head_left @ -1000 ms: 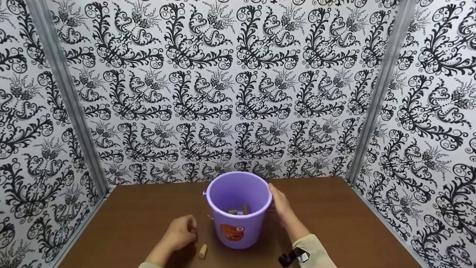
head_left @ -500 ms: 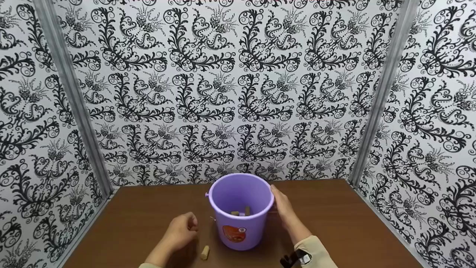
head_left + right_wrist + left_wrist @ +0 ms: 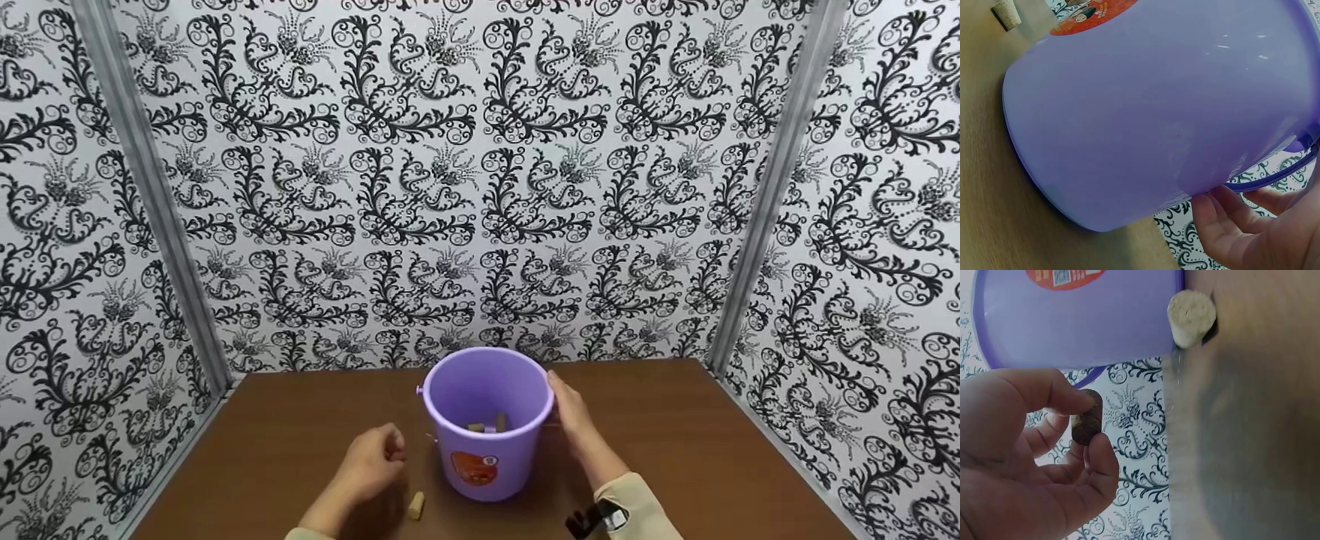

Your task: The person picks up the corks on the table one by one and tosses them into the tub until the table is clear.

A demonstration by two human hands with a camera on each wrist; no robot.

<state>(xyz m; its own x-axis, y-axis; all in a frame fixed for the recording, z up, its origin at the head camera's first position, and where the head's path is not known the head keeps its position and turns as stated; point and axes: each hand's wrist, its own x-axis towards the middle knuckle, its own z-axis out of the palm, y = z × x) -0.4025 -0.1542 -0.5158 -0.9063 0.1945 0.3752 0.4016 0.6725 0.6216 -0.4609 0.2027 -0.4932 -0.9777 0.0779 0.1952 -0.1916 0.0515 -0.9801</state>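
In the left wrist view, my left hand (image 3: 1044, 450) pinches a dark cork (image 3: 1087, 417) between thumb and fingertips; in the head view that cork is hidden by the hand (image 3: 371, 465). The hand is left of a purple bucket (image 3: 487, 457), apart from it. On the table in front of the bucket rests another cork (image 3: 416, 505), pale at its end in the left wrist view. My right hand (image 3: 574, 412) holds the bucket at its right side near the rim, bent fingers (image 3: 1207, 216) against its wall beside the handle (image 3: 1275, 179).
Inside the bucket lie a few corks, one (image 3: 501, 422) leaning upright. The brown table (image 3: 300, 409) ends at patterned walls (image 3: 420, 187) at the back and both sides. A dark strap device (image 3: 596, 519) sits on the right wrist.
The left hand has shifted very slightly to the right while staying beside the bucket. The right hand keeps its place on the bucket. The view has tilted a little.
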